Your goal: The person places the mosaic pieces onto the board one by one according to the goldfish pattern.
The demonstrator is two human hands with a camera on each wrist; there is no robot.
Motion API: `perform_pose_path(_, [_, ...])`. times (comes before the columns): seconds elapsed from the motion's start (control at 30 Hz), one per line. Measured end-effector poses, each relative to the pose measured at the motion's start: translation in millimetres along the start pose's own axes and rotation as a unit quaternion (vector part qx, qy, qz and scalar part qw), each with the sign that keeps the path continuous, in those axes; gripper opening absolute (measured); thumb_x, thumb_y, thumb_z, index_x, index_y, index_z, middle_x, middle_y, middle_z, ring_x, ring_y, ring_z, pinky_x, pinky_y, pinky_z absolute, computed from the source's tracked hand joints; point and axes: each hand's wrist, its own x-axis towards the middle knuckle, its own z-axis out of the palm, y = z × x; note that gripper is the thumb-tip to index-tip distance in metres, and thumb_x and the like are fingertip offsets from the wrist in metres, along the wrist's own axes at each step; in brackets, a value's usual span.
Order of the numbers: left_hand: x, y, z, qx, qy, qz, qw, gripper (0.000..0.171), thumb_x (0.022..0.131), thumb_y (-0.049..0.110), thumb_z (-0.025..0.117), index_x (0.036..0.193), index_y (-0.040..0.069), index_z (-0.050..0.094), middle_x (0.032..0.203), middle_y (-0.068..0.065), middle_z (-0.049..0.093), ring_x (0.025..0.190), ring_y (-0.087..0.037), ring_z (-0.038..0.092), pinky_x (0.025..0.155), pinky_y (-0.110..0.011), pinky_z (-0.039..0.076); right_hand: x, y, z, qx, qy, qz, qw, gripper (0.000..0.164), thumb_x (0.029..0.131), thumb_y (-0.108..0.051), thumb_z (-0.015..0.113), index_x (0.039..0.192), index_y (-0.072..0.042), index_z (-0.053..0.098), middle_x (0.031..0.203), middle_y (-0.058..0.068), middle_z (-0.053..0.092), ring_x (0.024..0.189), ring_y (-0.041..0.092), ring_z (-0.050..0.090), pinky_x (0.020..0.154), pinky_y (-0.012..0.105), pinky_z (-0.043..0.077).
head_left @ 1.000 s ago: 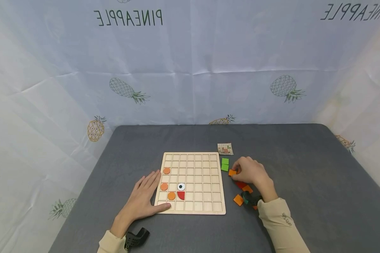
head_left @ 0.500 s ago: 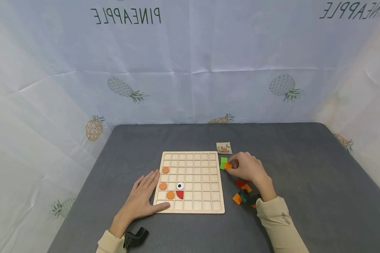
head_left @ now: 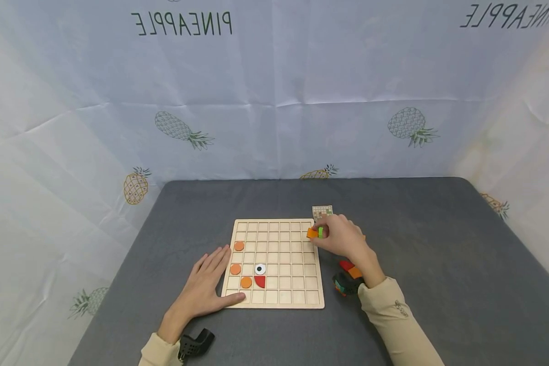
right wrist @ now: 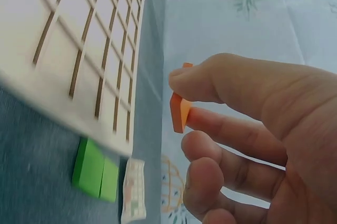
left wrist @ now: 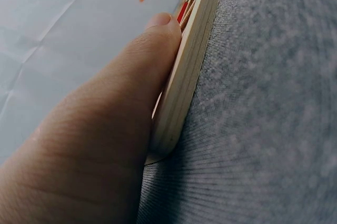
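Between thumb and index finger, my right hand (head_left: 343, 236) pinches an orange square tile (right wrist: 180, 105), held above the right edge of the wooden grid board (head_left: 279, 256). Flat and with spread fingers, my left hand (head_left: 206, 284) rests along the board's left side, its thumb on the near left corner. On the board lie several orange discs (head_left: 246, 282), a white disc with a black dot (head_left: 260, 269) and a red quarter-round piece (head_left: 260, 281). Two green square tiles (right wrist: 95, 171) lie beside the board, partly hidden by my right hand in the head view.
A small pattern card (head_left: 322, 211) lies past the board's far right corner. Right of the board, red (head_left: 346, 265) and orange tiles (head_left: 355, 272) lie in a loose group, partly covered by the right wrist's black camera mount (head_left: 347, 283). Pineapple-print cloth hangs behind the table.
My right hand has lifted the orange tile from the loose pieces and carried it left, past the green tiles, to the board's right edge. The left hand stays in place on the board.
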Motion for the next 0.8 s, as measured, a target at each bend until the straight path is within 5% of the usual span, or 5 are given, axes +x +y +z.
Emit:
perform_pose_path(0.17, [-0.1,-0.3,-0.6,-0.001,-0.002,0.000,1.0000,0.113,0.078,0.074,0.068,0.161,0.007,0.031,0.168,-0.011,0.034,0.155,-0.033,0.033,0.123,-0.058,0.024,4.9,-15.2,6.8,0.007,-0.001,-0.009,1.000,0.026,0.085,-0.023,0.080,0.109,-0.013,0.080,0.063,-0.002,0.057,0.050,0.012,0.045,0.045,0.022,0.028])
perform_pose_path(0.33, [0.1,-0.1,-1.1,-0.002,-0.002,-0.001,1.0000,0.113,0.079,0.074,0.069,0.161,0.007,0.031,0.168,-0.011,0.033,0.155,-0.033,0.033,0.123,-0.058,0.024,9.0,-31.4,16.3,0.009,-0.005,-0.030,0.999,0.024,0.085,-0.022,0.080,0.108,-0.013,0.081,0.062,-0.004,0.058,0.057,0.011,0.049,0.055,0.033,0.050])
perform_pose_path(0.5, [0.8,1.0,-1.5,-0.003,-0.003,-0.002,1.0000,0.113,0.078,0.074,0.068,0.161,0.007,0.031,0.168,-0.012,0.033,0.155,-0.034,0.033,0.123,-0.059,0.024,12.1,-46.4,27.1,0.029,-0.022,-0.038,0.999,0.024,0.086,-0.020,0.080,0.109,-0.012,0.080,0.059,-0.003,0.057,0.053,0.010,0.048,0.054,0.027,0.044])
perform_pose_path(0.53, [0.9,1.2,-1.6,-0.003,-0.003,-0.002,1.0000,0.113,0.078,0.074,0.068,0.161,0.007,0.031,0.168,-0.012,0.033,0.155,-0.034,0.033,0.123,-0.059,0.024,12.6,-48.9,29.2,0.033,-0.026,-0.038,0.998,0.025,0.085,-0.020,0.081,0.109,-0.012,0.080,0.060,-0.003,0.057,0.052,0.011,0.047,0.048,0.024,0.034])
perform_pose_path(0.8, [0.3,2.5,-1.7,-0.003,-0.008,-0.005,1.0000,0.113,0.078,0.074,0.068,0.161,0.006,0.031,0.168,-0.012,0.033,0.155,-0.035,0.033,0.123,-0.060,0.024,16.5,-63.2,46.3,0.024,-0.032,-0.054,0.998,0.024,0.083,-0.021,0.083,0.106,-0.014,0.081,0.060,-0.005,0.056,0.053,0.009,0.049,0.047,0.022,0.032])
